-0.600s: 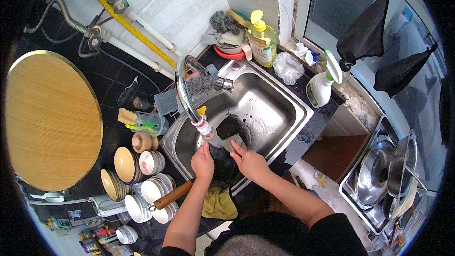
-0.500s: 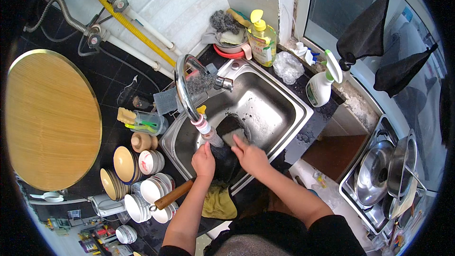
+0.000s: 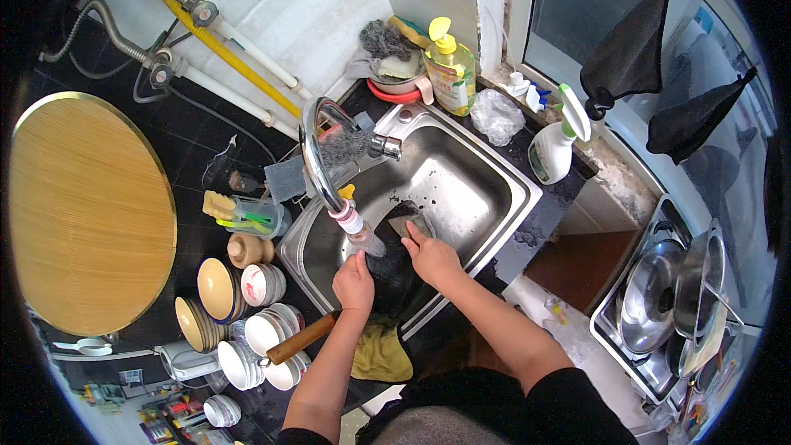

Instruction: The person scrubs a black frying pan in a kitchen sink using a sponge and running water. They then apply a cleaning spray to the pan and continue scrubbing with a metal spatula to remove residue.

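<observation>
A black pan (image 3: 387,278) with a wooden handle (image 3: 303,338) lies tilted in the steel sink (image 3: 482,185), its handle sticking out over the near left edge. My left hand (image 3: 354,283) is closed at the pan's left rim, just below the faucet's nozzle (image 3: 352,221). Water falls from that nozzle past my thumb into the pan. In my right hand (image 3: 433,260) is a greyish scrubbing pad (image 3: 404,224), pressed against the pan's far inner side. Dark bits are scattered on the sink's wall and floor.
Stacked bowls (image 3: 264,331) and a clear cup (image 3: 262,217) stand left of the sink. A soap bottle (image 3: 451,78) and a spray bottle (image 3: 554,148) are behind it. A yellow cloth (image 3: 381,352) hangs at the front edge. Pots (image 3: 651,301) sit on the stove at right.
My right hand and the scrubbing pad have moved slightly farther away, up the pan's inner side. My left hand stays at the rim.
</observation>
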The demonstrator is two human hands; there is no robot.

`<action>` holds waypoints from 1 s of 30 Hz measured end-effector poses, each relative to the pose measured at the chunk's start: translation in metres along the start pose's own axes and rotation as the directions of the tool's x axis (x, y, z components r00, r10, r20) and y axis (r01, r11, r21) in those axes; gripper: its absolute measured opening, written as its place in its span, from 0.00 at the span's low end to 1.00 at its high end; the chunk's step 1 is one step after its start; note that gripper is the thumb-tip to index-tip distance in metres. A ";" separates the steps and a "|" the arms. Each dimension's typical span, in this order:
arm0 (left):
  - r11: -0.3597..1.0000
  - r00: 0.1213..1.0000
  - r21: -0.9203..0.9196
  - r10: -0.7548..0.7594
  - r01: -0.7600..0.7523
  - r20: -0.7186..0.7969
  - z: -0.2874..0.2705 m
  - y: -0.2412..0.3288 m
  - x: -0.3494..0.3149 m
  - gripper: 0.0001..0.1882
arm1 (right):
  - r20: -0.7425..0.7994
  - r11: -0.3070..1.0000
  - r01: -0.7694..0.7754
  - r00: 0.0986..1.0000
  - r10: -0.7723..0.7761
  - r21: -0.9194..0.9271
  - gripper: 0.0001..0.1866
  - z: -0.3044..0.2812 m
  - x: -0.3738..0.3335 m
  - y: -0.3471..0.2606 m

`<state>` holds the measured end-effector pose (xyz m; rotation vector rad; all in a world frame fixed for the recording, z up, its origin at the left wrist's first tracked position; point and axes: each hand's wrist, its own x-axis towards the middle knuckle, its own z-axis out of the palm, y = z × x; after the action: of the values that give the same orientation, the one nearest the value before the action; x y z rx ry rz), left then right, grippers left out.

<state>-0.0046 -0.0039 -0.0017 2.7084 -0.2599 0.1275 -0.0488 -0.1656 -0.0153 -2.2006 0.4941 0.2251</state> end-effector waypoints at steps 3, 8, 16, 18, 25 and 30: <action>1.000 1.000 -0.010 -0.020 0.020 0.002 -0.001 -0.007 0.005 0.22 | 0.078 0.998 0.054 0.996 -0.052 -0.021 0.26 -0.008 -0.031 -0.015; 0.999 1.000 -0.037 -0.017 0.017 -0.003 0.001 -0.003 0.006 0.22 | -0.032 0.998 0.055 0.998 -0.055 -0.018 0.25 -0.003 -0.025 -0.007; 1.000 1.000 -0.020 -0.011 0.010 -0.022 0.001 -0.004 0.009 0.22 | 0.123 0.999 0.048 0.991 -0.045 -0.023 0.25 -0.010 -0.038 -0.013; 0.999 0.999 -0.041 0.012 -0.014 -0.045 0.002 -0.004 0.009 0.22 | 0.073 1.000 0.030 0.997 -0.030 0.003 0.25 -0.010 -0.033 -0.010; 1.000 1.000 -0.017 -0.016 0.016 0.005 0.001 -0.002 0.007 0.22 | 0.068 0.999 0.043 0.997 -0.044 0.015 0.25 -0.005 -0.022 -0.004; 0.999 0.999 -0.025 -0.027 0.028 0.020 0.001 -0.007 0.012 0.22 | 0.013 0.998 0.068 0.998 -0.068 -0.012 0.24 -0.006 -0.025 -0.007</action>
<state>0.0082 0.0004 -0.0037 2.6882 -0.2284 0.0893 -0.0687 -0.1593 0.0021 -2.2223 0.4117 0.2060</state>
